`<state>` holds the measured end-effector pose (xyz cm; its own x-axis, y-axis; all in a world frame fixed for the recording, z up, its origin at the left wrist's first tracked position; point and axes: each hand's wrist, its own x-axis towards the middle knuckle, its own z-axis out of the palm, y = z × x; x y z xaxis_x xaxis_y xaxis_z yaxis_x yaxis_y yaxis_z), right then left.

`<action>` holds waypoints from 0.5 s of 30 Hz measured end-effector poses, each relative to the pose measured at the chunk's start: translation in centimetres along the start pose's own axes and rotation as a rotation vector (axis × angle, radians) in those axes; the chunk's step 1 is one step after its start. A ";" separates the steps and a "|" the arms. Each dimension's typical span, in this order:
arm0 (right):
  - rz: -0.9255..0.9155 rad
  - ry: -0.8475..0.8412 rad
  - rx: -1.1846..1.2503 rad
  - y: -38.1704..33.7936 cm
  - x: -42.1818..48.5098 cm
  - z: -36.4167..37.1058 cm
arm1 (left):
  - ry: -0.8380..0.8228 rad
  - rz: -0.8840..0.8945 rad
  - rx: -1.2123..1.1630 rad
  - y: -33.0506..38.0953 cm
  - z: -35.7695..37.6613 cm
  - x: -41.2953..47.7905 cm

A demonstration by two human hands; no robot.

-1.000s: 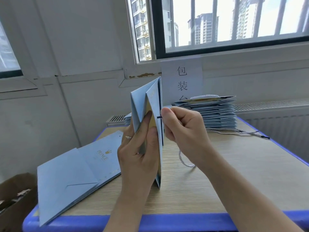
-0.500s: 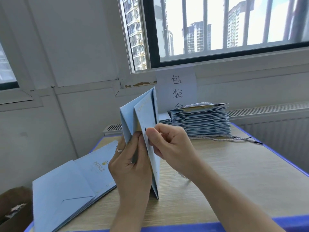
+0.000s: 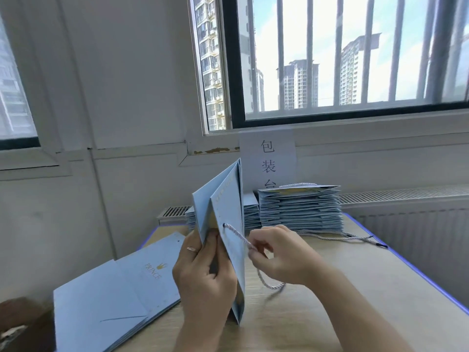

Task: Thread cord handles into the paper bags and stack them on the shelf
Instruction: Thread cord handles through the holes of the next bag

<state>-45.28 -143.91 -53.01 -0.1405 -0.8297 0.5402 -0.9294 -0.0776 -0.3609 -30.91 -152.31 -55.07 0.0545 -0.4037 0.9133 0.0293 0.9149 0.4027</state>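
The right hand (image 3: 279,255) pinches the twisted cord (image 3: 238,236), now pulled away from the hole its fingers touched half a second ago. Just left of it, the left hand (image 3: 203,275) grips the upright paper bag (image 3: 229,209). Beyond both sits a stack of bags (image 3: 299,212).

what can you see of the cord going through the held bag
The cord is a pale, twisted rope, whitish with a lilac tint. It comes out of a dark-rimmed hole in the side of the upright paper bag and runs straight, down and right, to the right hand, which pinches it between fingertips. Beyond the pinch it droops in a slack loop toward the table.
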 end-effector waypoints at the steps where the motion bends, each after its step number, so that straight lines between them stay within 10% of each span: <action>1: 0.003 -0.006 -0.044 -0.1 -0.1 -0.4 | 0.004 0.031 0.030 -0.1 0.0 0.0; 15: 0.408 -0.053 -0.362 5.1 -4.4 -2.8 | -0.061 0.074 0.153 0.2 -0.7 -0.7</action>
<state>-50.34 -139.13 -55.14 -0.5057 -0.7799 0.3689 -0.8623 0.4439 -0.2436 -30.27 -151.84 -55.69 -0.0101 -0.3382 0.9410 -0.1252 0.9341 0.3344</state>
